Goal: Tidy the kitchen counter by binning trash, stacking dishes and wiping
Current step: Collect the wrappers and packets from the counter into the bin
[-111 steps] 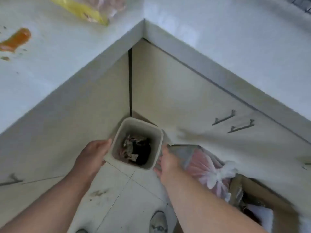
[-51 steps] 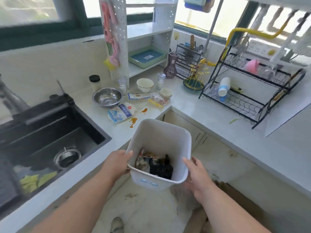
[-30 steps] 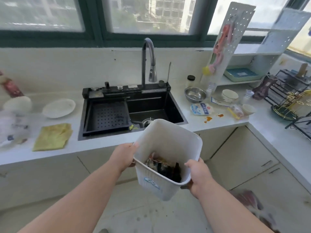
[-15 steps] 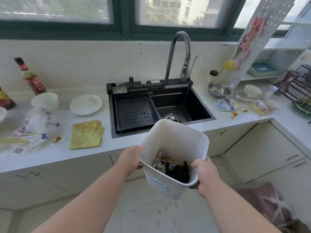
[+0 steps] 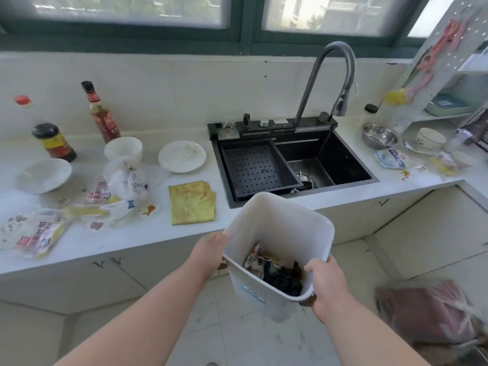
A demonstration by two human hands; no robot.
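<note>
I carry a white plastic bin [image 5: 287, 228] in front of the counter, tilted toward me, with dark and coloured trash in its bottom. My left hand [image 5: 210, 250] grips its left rim and my right hand [image 5: 326, 282] grips its near right rim. On the white counter [image 5: 132, 239] lie crumpled wrappers [image 5: 121, 188] and a flat packet [image 5: 37, 233], a yellow cloth [image 5: 192, 202], a white plate [image 5: 182, 156] and two white bowls [image 5: 43, 175] [image 5: 123, 149]. Orange sauce stains [image 5: 149, 209] mark the counter.
A black sink [image 5: 327, 159] with a perforated tray and tall faucet [image 5: 330, 83] sits behind the bin. Three sauce bottles [image 5: 101, 113] stand at the back left. Right of the sink are a steel bowl [image 5: 379, 136], cups, more wrappers [image 5: 390, 159] and a shelf rack. A tied trash bag [image 5: 427, 310] lies on the floor.
I lifted the bin from the floor corner and turned left with it along the counter; the sink has slid right in view and the left counter's wrappers and dishes have come into view.
</note>
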